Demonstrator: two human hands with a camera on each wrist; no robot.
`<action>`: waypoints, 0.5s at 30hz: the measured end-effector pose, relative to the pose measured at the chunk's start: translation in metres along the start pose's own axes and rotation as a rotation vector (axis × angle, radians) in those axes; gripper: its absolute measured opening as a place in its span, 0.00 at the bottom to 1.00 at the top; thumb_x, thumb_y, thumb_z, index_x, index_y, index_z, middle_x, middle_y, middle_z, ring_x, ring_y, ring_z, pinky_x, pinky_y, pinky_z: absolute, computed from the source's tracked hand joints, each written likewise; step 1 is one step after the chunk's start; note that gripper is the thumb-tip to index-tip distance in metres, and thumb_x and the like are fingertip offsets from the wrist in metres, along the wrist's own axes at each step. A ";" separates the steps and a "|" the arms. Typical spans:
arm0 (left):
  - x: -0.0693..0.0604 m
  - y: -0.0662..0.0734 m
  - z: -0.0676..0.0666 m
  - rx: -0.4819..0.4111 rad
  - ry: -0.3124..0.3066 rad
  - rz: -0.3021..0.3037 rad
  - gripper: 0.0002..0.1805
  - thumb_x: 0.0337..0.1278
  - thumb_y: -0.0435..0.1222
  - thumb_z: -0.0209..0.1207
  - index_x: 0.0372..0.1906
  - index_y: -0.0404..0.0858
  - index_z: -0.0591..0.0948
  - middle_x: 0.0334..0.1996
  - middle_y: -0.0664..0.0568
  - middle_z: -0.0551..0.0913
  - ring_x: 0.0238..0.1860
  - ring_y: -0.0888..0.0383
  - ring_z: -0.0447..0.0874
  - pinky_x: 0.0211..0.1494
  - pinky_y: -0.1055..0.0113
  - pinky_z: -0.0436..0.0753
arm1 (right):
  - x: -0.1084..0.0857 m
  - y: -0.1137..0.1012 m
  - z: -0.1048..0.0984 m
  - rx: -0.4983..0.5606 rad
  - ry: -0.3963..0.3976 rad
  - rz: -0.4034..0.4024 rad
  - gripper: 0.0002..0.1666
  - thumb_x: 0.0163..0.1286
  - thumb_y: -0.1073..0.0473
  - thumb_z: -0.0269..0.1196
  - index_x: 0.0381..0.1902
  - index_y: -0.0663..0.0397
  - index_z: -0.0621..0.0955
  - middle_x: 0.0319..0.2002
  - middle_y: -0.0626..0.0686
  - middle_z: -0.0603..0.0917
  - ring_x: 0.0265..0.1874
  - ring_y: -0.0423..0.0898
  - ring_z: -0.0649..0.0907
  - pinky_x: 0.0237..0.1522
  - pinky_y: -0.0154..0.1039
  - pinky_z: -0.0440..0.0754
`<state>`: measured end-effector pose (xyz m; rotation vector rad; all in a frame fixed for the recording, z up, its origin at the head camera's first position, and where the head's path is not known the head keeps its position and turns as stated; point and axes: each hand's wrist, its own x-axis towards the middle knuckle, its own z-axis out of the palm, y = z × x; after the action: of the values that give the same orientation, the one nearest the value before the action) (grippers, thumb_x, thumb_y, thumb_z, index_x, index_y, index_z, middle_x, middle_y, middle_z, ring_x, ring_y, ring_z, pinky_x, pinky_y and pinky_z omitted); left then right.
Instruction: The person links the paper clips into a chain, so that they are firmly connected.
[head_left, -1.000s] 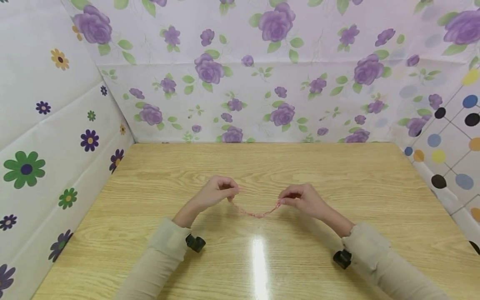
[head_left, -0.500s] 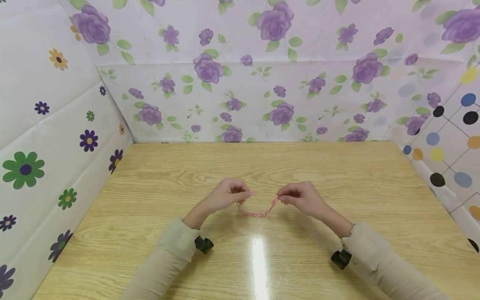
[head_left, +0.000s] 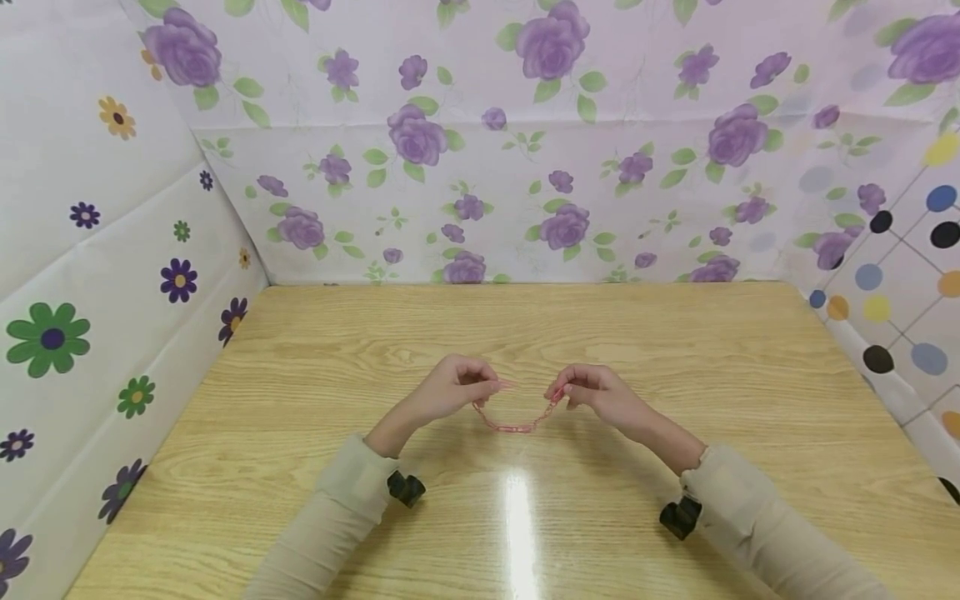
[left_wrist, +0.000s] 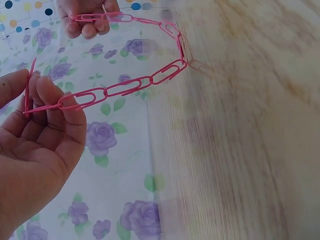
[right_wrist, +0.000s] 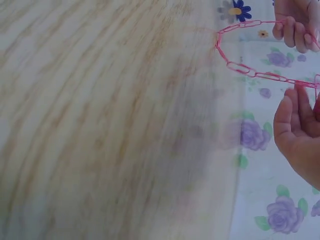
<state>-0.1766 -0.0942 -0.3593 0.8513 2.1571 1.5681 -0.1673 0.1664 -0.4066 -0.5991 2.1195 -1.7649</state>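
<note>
A chain of linked pink paper clips (head_left: 513,429) sags in a U between the two hands, low over the table. My left hand (head_left: 452,390) pinches one end between thumb and fingers; a pink clip sticks out past the fingertips toward the right. At the other end, my right hand (head_left: 604,400) pinches the last clips. In the left wrist view, the linked paper clips (left_wrist: 129,88) run from the near fingers round to the far hand. The right wrist view shows the right fingers (right_wrist: 292,112) at the chain's end, partly cut off by the frame edge.
The wooden table (head_left: 337,333) reaches back to a wall sheet (head_left: 315,150) with purple flowers. Side sheets with daisies (head_left: 49,338) and coloured dots (head_left: 928,359) flank it. Small black devices (head_left: 406,488) sit at both cuffs.
My left hand has moved right, closer to the right hand, so the chain hangs in a narrower loop. The right fingers have shifted their pinch slightly at their end.
</note>
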 end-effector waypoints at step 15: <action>0.000 -0.003 -0.002 -0.016 -0.007 0.004 0.07 0.60 0.26 0.52 0.31 0.25 0.78 0.20 0.54 0.75 0.26 0.36 0.72 0.28 0.69 0.74 | 0.004 0.004 0.007 0.149 -0.050 0.018 0.12 0.69 0.71 0.41 0.37 0.77 0.71 0.30 0.60 0.74 0.27 0.44 0.75 0.34 0.41 0.77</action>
<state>-0.1786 -0.0966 -0.3617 0.8553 2.1370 1.5800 -0.1673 0.1593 -0.4115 -0.5759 1.9340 -1.8577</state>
